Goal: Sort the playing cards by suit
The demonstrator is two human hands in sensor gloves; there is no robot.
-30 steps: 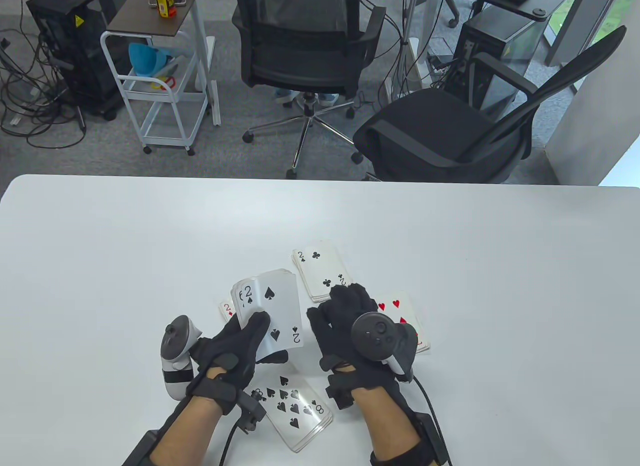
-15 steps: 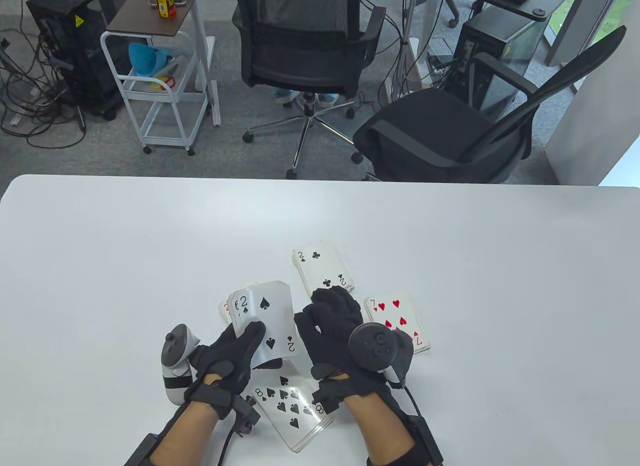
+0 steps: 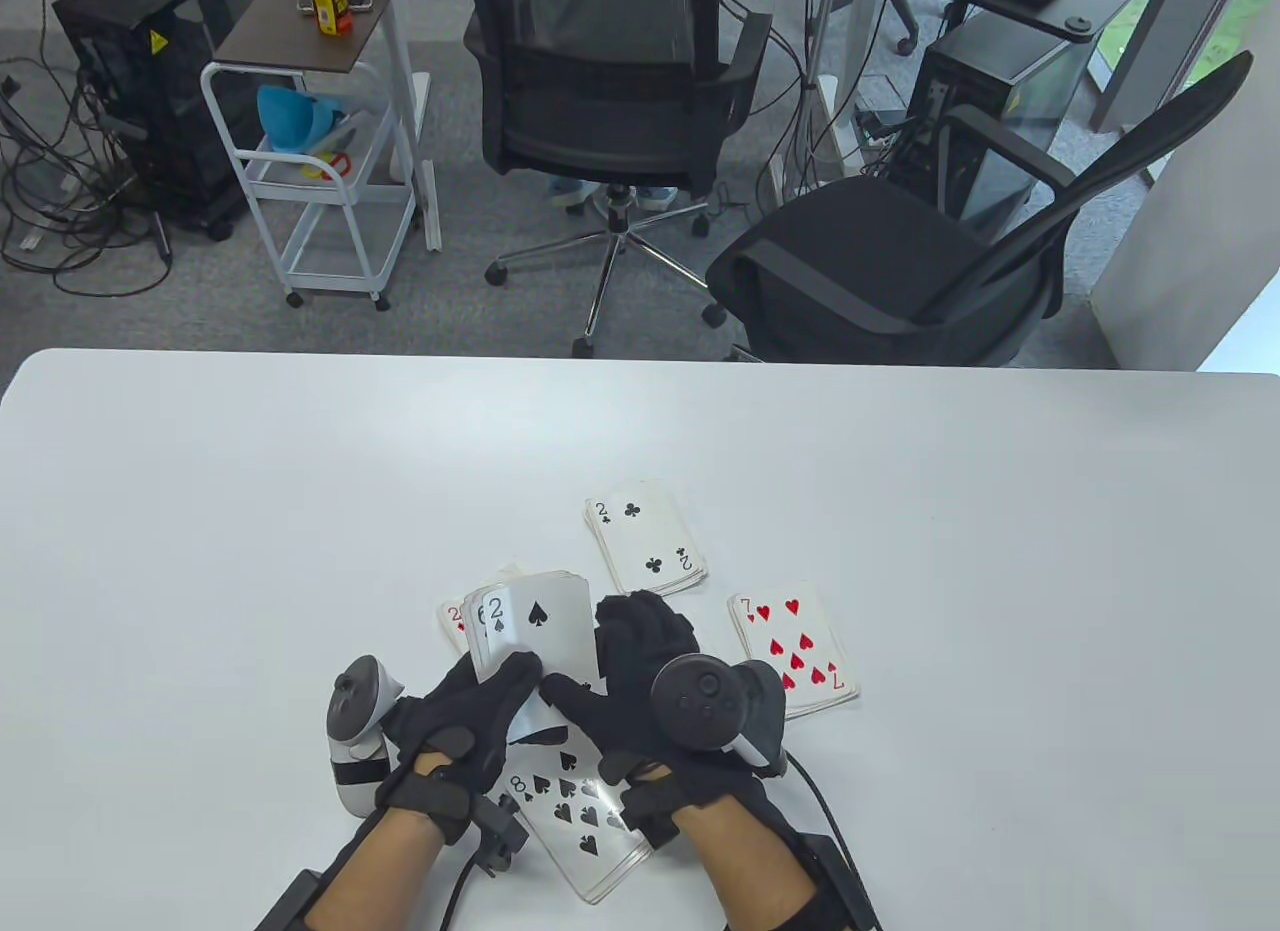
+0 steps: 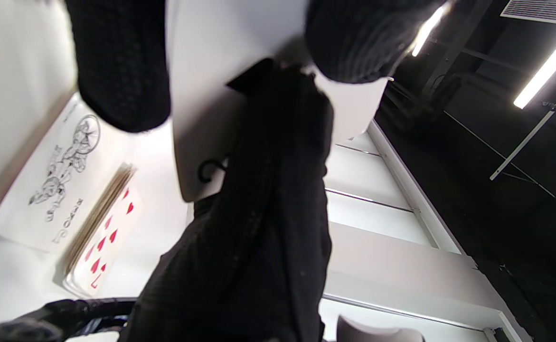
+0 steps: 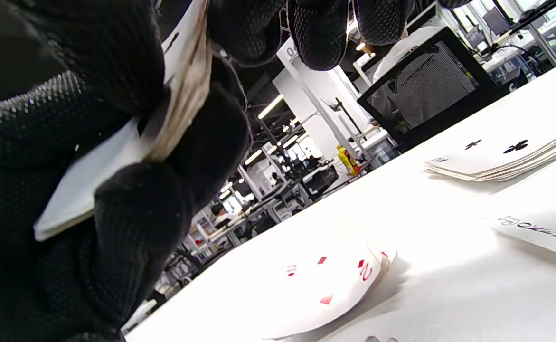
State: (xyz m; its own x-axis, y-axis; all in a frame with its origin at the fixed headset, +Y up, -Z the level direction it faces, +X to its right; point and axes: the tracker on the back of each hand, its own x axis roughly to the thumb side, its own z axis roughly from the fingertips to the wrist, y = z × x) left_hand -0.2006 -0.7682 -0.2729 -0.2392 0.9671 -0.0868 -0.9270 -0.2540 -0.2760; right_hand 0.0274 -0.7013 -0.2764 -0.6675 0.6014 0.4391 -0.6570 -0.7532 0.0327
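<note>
My left hand (image 3: pixel 500 686) grips the face-up deck (image 3: pixel 540 626), with the 2 of spades on top and the thumb across its near edge. My right hand (image 3: pixel 605 666) has closed in on the deck's right side. Its thumb lies on the 2 of spades and its fingers curl at the card's right edge. The right wrist view shows the deck's edge (image 5: pixel 183 95) pinched between gloved fingers. Four face-up piles lie around: clubs (image 3: pixel 645 536), hearts (image 3: pixel 795 651), spades (image 3: pixel 585 821), and diamonds (image 3: pixel 452 621) half hidden behind the deck.
A joker card (image 4: pixel 50 180) lies flat beside the hearts pile (image 4: pixel 102 242); in the table view my right hand hides it. The white table (image 3: pixel 1000 571) stretches wide on both sides. Two office chairs (image 3: pixel 620 101) and a cart (image 3: pixel 320 151) stand beyond its far edge.
My right hand has moved left from over the hearts pile to the deck, and its thumb now lies on the 2 of spades. The left hand and deck have barely shifted.
</note>
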